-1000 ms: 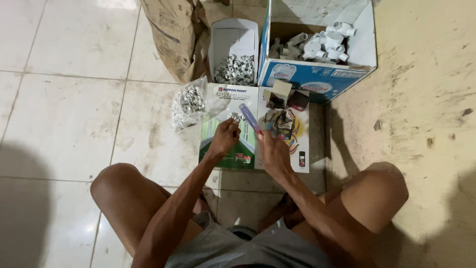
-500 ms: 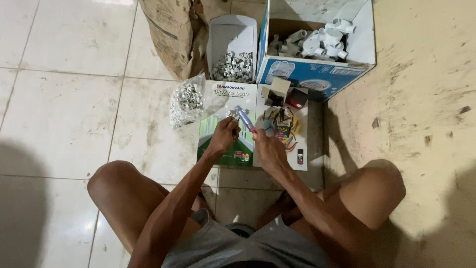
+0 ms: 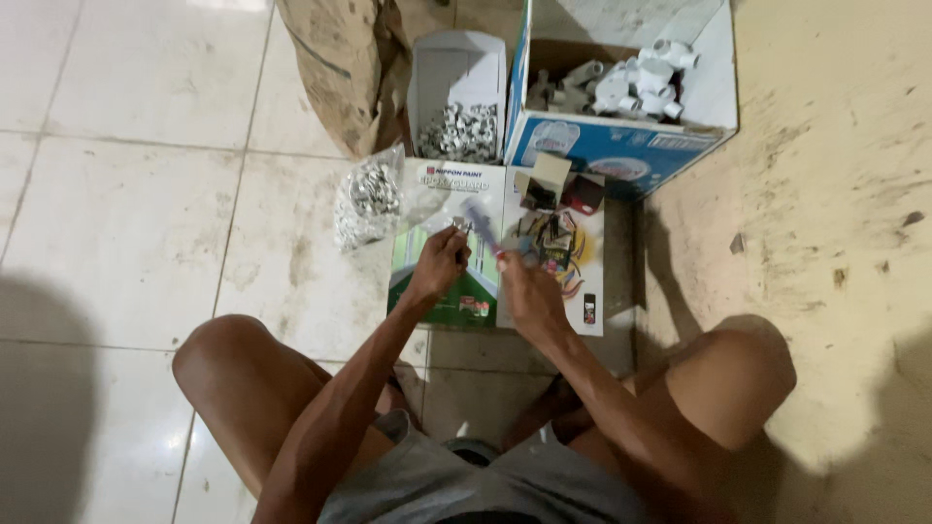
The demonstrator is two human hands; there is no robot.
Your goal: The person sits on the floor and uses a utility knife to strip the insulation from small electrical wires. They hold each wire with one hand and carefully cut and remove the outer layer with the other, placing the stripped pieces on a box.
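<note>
I sit cross-legged on a tiled floor. My left hand (image 3: 442,260) pinches a small silver metal fitting (image 3: 459,228) above an open printed brochure (image 3: 437,291) lying on the floor. My right hand (image 3: 524,283) grips a screwdriver with a purple-blue handle (image 3: 481,218), its tip angled toward the fitting. Both hands are close together over the brochure's middle. A small heap of coloured wires and parts (image 3: 553,238) lies on the brochure just right of my hands.
A clear plastic bag of silver fittings (image 3: 369,194) lies to the left. A grey box of the same fittings (image 3: 461,126) stands behind. A blue-and-white carton of white pipe fittings (image 3: 631,87) stands at the back right, beside a brown paper sack (image 3: 340,68).
Both hands stay together over the brochure. The screwdriver handle has shifted slightly as my right hand works it against the fitting.
</note>
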